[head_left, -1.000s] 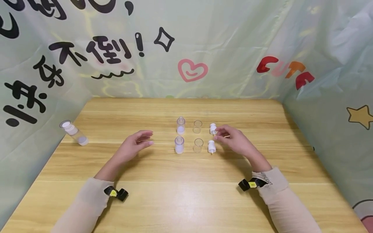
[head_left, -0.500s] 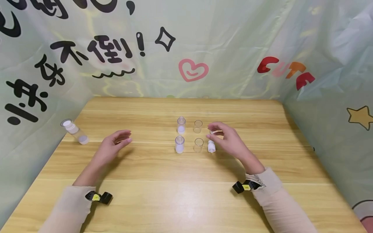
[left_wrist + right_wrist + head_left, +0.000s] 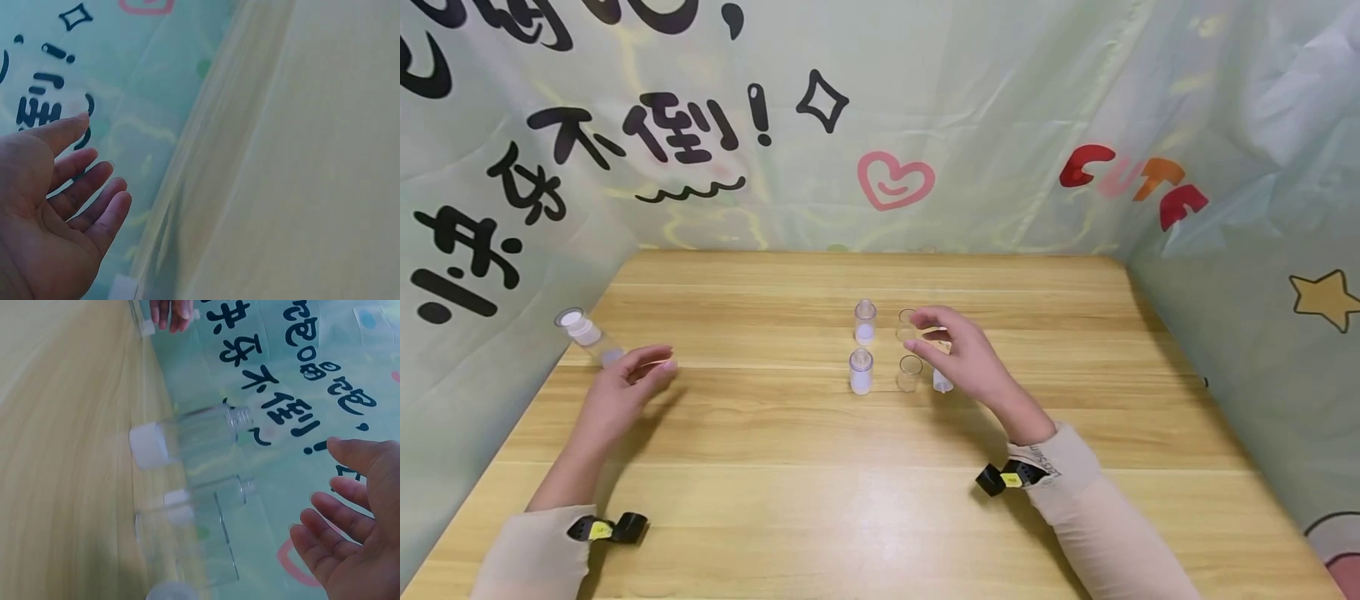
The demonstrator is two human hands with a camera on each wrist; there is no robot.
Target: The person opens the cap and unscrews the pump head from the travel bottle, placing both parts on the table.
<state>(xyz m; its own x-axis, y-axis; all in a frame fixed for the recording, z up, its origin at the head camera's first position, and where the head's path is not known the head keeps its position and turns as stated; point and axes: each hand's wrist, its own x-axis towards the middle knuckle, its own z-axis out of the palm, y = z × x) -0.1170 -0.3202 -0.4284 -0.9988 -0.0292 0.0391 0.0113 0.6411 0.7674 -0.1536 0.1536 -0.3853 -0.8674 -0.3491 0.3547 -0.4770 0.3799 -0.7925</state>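
My left hand (image 3: pixel 625 392) is beside a pump bottle (image 3: pixel 583 329) with a white top and clear body, at the table's left edge. It covers the bottle's lower end in the head view; whether they touch I cannot tell. The left wrist view shows its fingers loosely bent around nothing. My right hand (image 3: pixel 958 354) hovers above the parts at mid-table, fingers relaxed in the right wrist view. Below it are two clear cylindrical caps (image 3: pixel 909 375) and a white pump head (image 3: pixel 942 382), partly covered. Left of them stand a rear clear bottle (image 3: pixel 865 322) and a front clear bottle (image 3: pixel 861 372).
The wooden table (image 3: pixel 820 483) runs back to a pale printed curtain (image 3: pixel 985 108), which also hangs along both sides. Each sleeve carries a black wrist camera, seen on the left sleeve (image 3: pixel 535 554) and right sleeve (image 3: pixel 1105 517).
My left hand has travelled left, from near mid-table to the pump bottle. The right hand has drifted left from the white pump heads toward the clear caps. The parts have stayed put.
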